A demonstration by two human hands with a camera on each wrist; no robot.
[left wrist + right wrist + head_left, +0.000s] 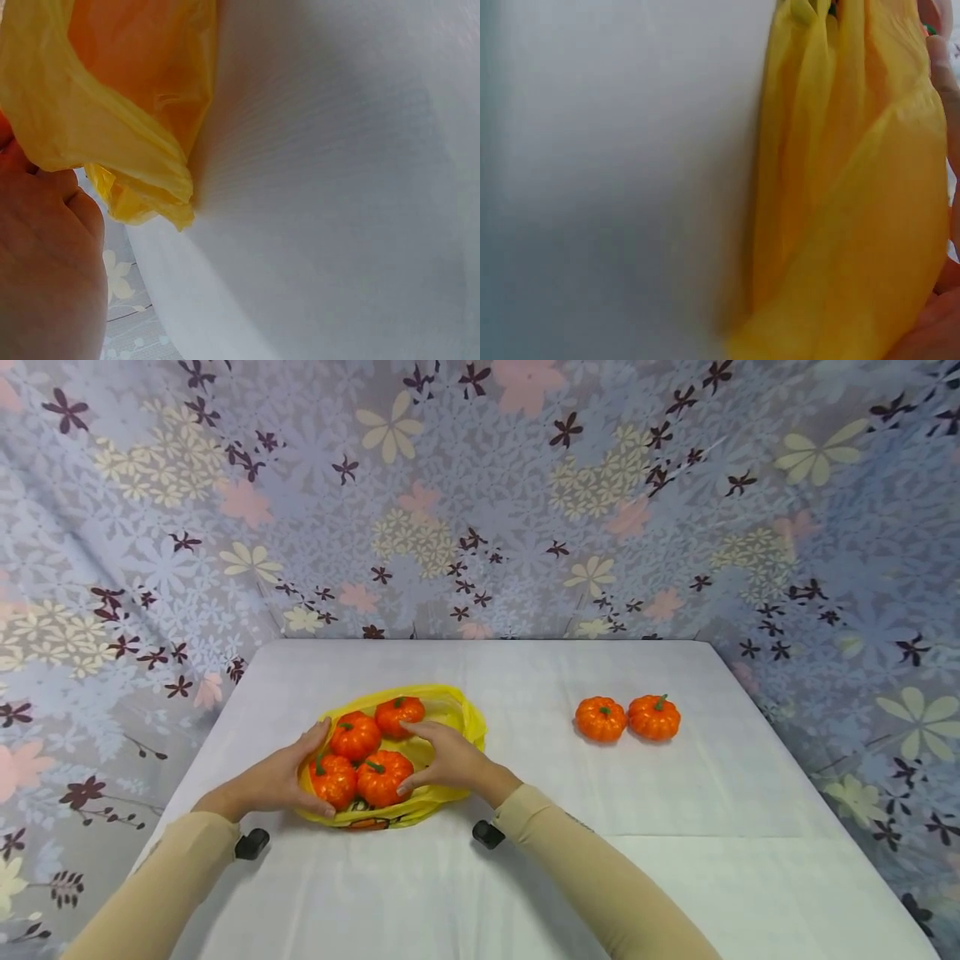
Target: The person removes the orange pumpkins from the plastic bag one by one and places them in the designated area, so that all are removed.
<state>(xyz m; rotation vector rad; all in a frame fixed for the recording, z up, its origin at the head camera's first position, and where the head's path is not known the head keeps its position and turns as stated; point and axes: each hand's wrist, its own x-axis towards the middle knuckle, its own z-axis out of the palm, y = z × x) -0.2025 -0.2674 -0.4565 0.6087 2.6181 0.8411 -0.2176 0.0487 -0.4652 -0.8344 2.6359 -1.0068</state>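
Yellow plastic makes the one bag (pixel 475 727) on the surface (pixel 720 793); four orange pumpkins (pixel 356 737) lie inside it; two loose pumpkins (pixel 601 720), well right of it, show in the head view only; left hand (pixel 266 781) rests on its left rim, right hand (pixel 453 762) at its right interior, fingers spread; wrist views add its outer sides.

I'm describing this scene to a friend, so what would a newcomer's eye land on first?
Probably the four glossy orange pumpkins crowded in the open yellow plastic bag, left of centre on the white-covered table. Next, the two loose orange pumpkins side by side on the table's right half. The floral backdrop behind the table also stands out.
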